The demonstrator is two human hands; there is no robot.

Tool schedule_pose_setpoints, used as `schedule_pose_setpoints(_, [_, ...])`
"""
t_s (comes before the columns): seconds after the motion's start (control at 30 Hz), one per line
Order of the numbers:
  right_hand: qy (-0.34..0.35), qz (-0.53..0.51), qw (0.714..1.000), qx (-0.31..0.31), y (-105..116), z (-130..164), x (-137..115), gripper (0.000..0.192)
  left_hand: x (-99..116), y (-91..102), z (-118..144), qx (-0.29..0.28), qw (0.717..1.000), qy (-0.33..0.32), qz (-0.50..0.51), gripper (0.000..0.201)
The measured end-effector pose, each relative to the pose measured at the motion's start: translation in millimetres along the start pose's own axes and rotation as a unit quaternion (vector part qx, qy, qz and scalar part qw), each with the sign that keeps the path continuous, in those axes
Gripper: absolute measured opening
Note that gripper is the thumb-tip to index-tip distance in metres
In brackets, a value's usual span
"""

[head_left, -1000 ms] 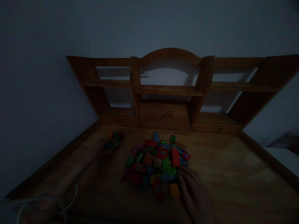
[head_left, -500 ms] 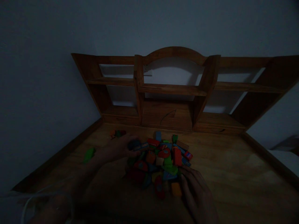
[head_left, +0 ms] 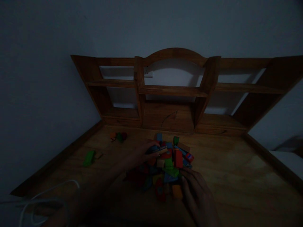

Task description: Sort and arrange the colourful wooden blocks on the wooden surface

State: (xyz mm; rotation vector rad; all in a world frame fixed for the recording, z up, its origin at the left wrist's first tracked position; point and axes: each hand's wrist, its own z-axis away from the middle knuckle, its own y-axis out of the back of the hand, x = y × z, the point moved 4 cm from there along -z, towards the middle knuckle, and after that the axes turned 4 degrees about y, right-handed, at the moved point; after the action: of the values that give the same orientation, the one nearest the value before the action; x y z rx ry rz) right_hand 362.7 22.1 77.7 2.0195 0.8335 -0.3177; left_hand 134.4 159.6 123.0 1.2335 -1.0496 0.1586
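A heap of coloured toy blocks [head_left: 168,163] lies in the middle of the wooden desk, in dim light. My left hand [head_left: 146,152] reaches over the back of the heap, its thumb and fingers closed around a toy block [head_left: 162,150] with a pale wooden edge. Against the near right side of the heap rests my right hand [head_left: 198,191], fingers stretched out and nothing seen in it. Close by are an orange block [head_left: 177,191] and a green block [head_left: 174,171]. My left arm hides part of the heap's left side.
A wooden shelf unit [head_left: 174,90] stands along the back of the desk [head_left: 227,170]. At the left lie a green block [head_left: 89,158], a small wooden piece [head_left: 98,155] and several small blocks [head_left: 119,136]. A white cable [head_left: 55,186] curls at the lower left.
My left hand has moved right across the heap with a block in its fingers, uncovering the small pieces at the left. My right hand stays nearly in place.
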Motion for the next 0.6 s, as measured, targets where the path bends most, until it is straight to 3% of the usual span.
schedule_pose_setpoints(0.3, [-0.005,0.007,1.000,0.004,1,2,0,0.027,3,-9.6,20,0.075,0.994,0.005,-0.080,0.038])
schedule_pose_setpoints(0.6, [-0.009,-0.001,1.000,-0.007,-2,3,3,0.027,-12,-9.9,42,0.054,0.988,0.019,-0.147,0.050])
